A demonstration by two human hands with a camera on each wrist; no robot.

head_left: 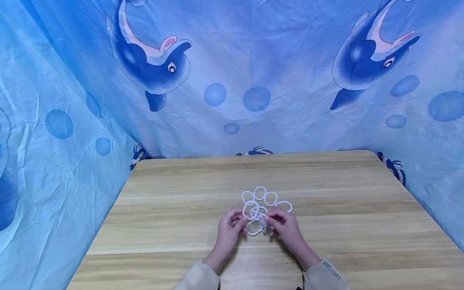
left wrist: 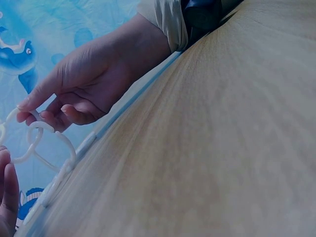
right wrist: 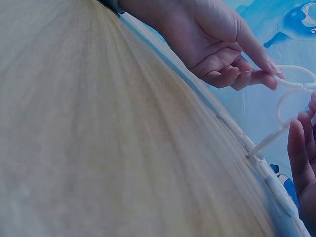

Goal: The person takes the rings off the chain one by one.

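Near the front middle of the table, my left hand [head_left: 229, 226] pinches a white plastic ring [head_left: 243, 209] between thumb and fingertips. My right hand [head_left: 286, 227] faces it from the other side, its thumb and forefinger pinching another white ring [right wrist: 291, 85]. Between the hands several rings overlap and hang together, one lower ring [head_left: 248, 229] among them. Which rings are linked is hard to tell there. Beyond the fingers, more rings curve in an arc on the tabletop, with a top ring [head_left: 259, 187] and an elongated right-hand ring [head_left: 291, 207].
The wood-grain table [head_left: 174, 209] extends to both sides of the hands and behind the rings. A blue dolphin-print curtain [head_left: 232, 60] hangs along its back edge and both sides.
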